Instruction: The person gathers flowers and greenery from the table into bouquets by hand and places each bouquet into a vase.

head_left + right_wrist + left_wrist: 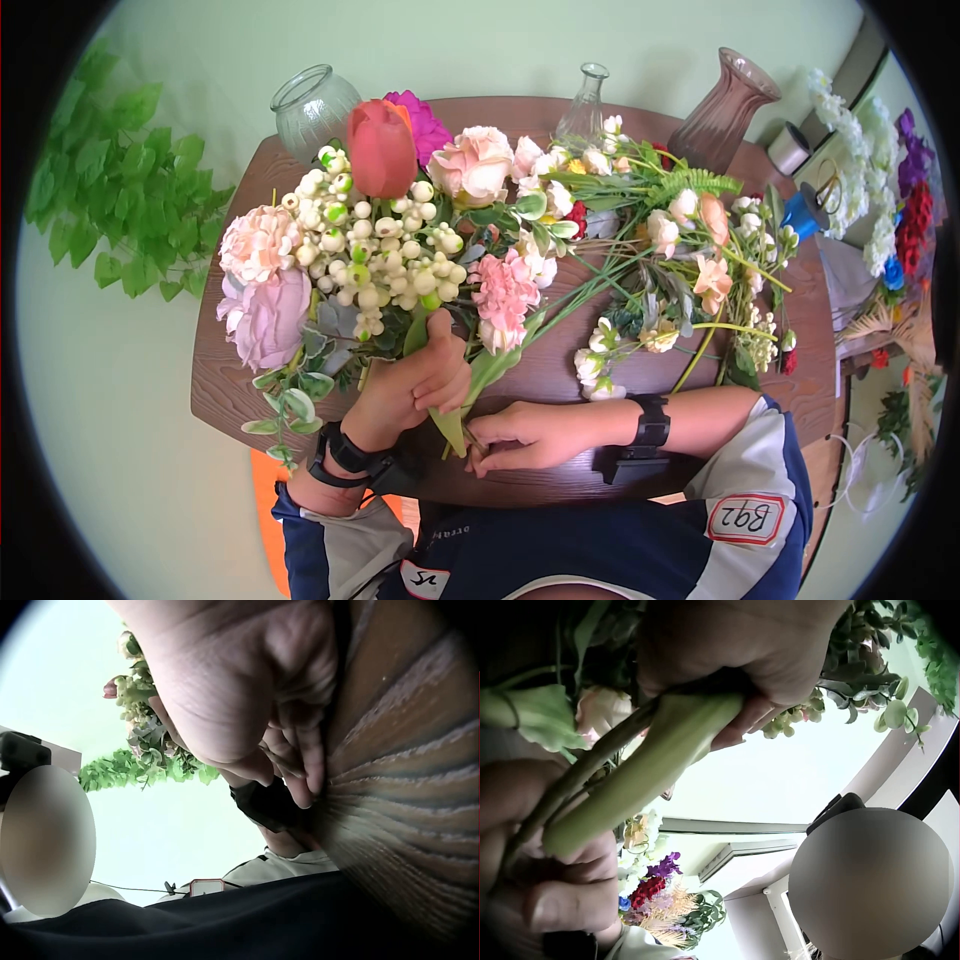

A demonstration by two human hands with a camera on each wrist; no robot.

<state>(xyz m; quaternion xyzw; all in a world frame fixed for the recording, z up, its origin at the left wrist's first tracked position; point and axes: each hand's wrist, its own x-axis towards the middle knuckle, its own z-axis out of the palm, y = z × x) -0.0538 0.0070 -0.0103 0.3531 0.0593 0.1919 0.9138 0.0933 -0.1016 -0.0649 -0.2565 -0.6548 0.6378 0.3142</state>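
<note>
Brown wooden table (545,372) with loose flowers (712,280) and, seemingly, glass vases (716,118).

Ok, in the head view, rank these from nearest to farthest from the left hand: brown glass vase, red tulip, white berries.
From the left hand:
1. White berries, just above it in view
2. Red tulip, higher, past the berries
3. Brown glass vase, far off, upper right
</note>
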